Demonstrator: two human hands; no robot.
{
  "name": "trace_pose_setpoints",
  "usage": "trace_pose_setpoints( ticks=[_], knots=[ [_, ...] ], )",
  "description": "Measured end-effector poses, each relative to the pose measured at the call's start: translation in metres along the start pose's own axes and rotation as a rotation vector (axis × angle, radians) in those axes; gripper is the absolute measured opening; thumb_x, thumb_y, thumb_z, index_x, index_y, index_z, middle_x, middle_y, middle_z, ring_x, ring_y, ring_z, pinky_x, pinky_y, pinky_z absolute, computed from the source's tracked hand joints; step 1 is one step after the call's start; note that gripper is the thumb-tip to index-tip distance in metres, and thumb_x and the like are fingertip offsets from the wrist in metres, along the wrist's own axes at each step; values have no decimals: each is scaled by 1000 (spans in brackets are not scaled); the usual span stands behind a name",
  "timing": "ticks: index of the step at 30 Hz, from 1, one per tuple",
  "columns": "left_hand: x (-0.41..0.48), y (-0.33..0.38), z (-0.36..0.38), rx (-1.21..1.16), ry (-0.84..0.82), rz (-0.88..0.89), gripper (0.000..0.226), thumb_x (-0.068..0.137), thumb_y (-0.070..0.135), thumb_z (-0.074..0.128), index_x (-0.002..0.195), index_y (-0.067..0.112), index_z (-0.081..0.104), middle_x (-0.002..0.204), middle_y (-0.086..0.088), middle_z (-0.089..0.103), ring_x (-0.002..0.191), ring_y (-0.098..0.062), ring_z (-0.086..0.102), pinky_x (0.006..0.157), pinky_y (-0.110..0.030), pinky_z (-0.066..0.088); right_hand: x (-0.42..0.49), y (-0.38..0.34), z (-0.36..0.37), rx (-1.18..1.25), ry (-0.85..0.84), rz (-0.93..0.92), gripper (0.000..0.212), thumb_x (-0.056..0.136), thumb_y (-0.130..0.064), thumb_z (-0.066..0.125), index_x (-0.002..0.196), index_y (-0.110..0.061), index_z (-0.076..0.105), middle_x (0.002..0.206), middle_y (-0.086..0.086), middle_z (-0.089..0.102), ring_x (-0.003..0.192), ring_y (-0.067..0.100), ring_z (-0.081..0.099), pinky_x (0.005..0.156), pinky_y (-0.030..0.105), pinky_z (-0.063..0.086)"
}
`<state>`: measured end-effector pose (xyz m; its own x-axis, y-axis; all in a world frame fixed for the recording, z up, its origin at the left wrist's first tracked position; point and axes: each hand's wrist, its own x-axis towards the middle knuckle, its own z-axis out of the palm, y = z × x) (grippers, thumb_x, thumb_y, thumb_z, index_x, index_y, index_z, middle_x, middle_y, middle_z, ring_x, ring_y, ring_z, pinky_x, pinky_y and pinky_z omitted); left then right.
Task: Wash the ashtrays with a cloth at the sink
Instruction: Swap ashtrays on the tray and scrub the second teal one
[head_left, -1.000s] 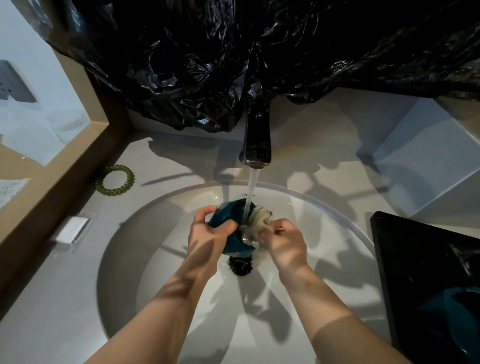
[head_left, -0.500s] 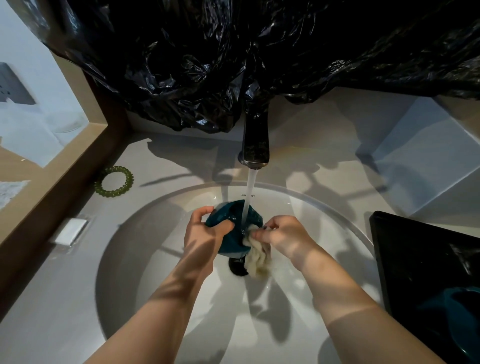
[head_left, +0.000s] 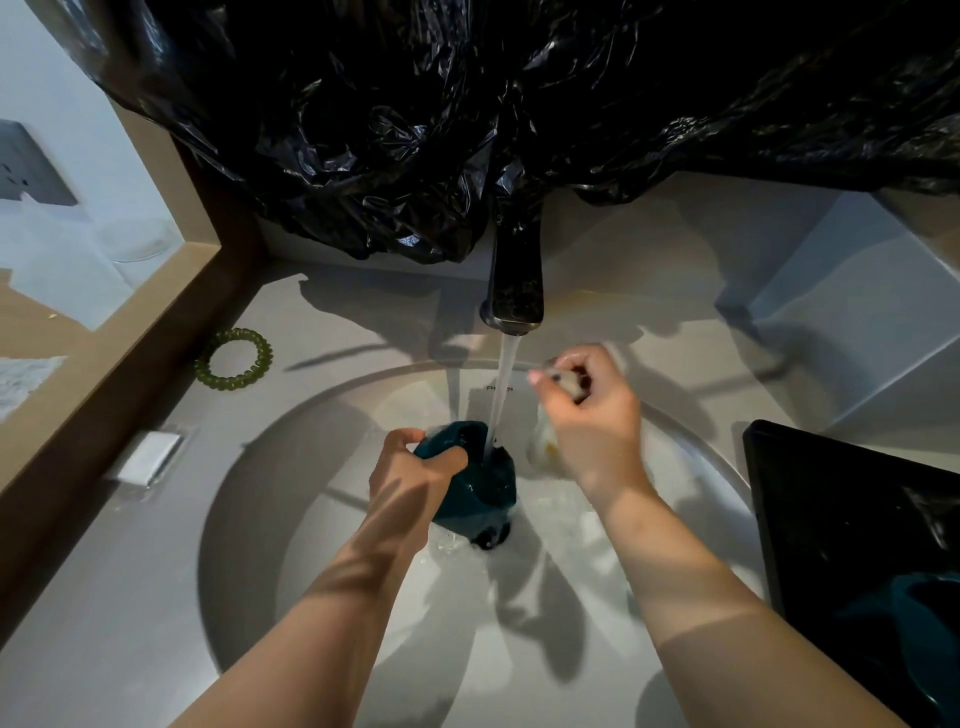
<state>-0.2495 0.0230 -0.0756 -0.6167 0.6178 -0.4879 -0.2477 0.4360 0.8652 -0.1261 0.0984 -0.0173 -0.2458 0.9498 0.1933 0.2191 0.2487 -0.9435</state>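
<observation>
Head view: my left hand (head_left: 410, 475) grips the ashtray (head_left: 480, 486) under the tap (head_left: 514, 291). Mid-frame, my right hand (head_left: 592, 415) clutches the cloth (head_left: 541, 448)

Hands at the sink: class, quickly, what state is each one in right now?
Left hand: closed round the teal ashtray, under the faucet.
Right hand: closed, gripping the pale cloth.
</observation>
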Motion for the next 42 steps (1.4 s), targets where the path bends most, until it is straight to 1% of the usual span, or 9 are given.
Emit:
trace_pose_setpoints(
  ticks=[4, 9, 13, 17, 23, 28, 33, 36, 42],
  knots=[
    [-4, 5, 1, -148, -44, -50, 46, 74, 17, 72, 113, 18, 49, 107, -18, 64, 92, -32, 66, 83, -49, 56, -19, 14, 17, 155, -401, 302, 9, 92, -19, 58, 84, -17, 62, 81, -5, 61, 76, 10, 58, 66, 9, 47],
    [-2, 8, -1, -317, 23, -53, 44, 81, 7, 68, 119, 12, 47, 111, -17, 60, 94, -34, 65, 84, -51, 56, -29, 42, 21, -62, -94, 311, 22, 92, -14, 55, 80, -32, 53, 98, 0, 54, 90, 15, 54, 81, 22, 43],
    [-4, 11, -2, -337, 29, 39, 39, 81, 3, 66, 113, 15, 48, 104, -12, 59, 90, -32, 65, 81, -47, 56, -28, 43, 27, 208, -138, 752, 15, 85, -19, 60, 97, -13, 53, 98, 17, 62, 82, 27, 60, 75, 38, 52],
    [-9, 12, 1, -315, -1, 113, 40, 81, -1, 66, 114, 15, 49, 95, -9, 59, 85, -28, 64, 81, -46, 54, -20, 33, 26, 357, -344, 1048, 19, 87, -30, 58, 95, -13, 63, 73, 5, 64, 75, 21, 60, 75, 37, 50],
    [-15, 11, 4, -288, -66, 157, 42, 80, -6, 64, 105, 25, 53, 92, -9, 65, 79, -22, 66, 68, -30, 54, -21, 37, 29, 349, -430, 1259, 19, 90, -22, 51, 104, -14, 60, 99, 8, 64, 93, 26, 61, 91, 43, 49],
    [-14, 11, -2, -81, -127, 212, 44, 62, 12, 72, 97, 35, 60, 89, -2, 73, 84, -17, 71, 75, -32, 58, -23, 33, 34, 243, -257, 1078, 12, 94, -12, 49, 95, -18, 59, 88, 8, 67, 72, 24, 65, 45, 30, 56],
    [-13, 13, -7, 87, -236, 143, 56, 52, 16, 70, 105, 31, 63, 96, -3, 73, 85, -19, 71, 77, -36, 60, -14, 45, 20, -427, -247, 536, 13, 90, -18, 49, 86, -24, 60, 83, 3, 62, 80, 27, 56, 59, 21, 44],
    [-13, 15, -6, 157, -274, 97, 49, 56, 16, 72, 104, 28, 66, 91, -5, 73, 80, -21, 71, 73, -33, 60, -12, 48, 12, -554, -352, 315, 18, 82, -15, 47, 66, -22, 50, 69, -6, 58, 70, 22, 52, 52, 16, 34],
    [-21, 12, 1, 198, -325, 80, 10, 63, 18, 72, 71, 24, 73, 69, 2, 68, 71, -14, 65, 63, -24, 48, -6, 40, 10, -823, -554, -425, 16, 79, -23, 52, 79, -10, 59, 76, 9, 66, 69, 31, 62, 59, 33, 44]
  ],
)
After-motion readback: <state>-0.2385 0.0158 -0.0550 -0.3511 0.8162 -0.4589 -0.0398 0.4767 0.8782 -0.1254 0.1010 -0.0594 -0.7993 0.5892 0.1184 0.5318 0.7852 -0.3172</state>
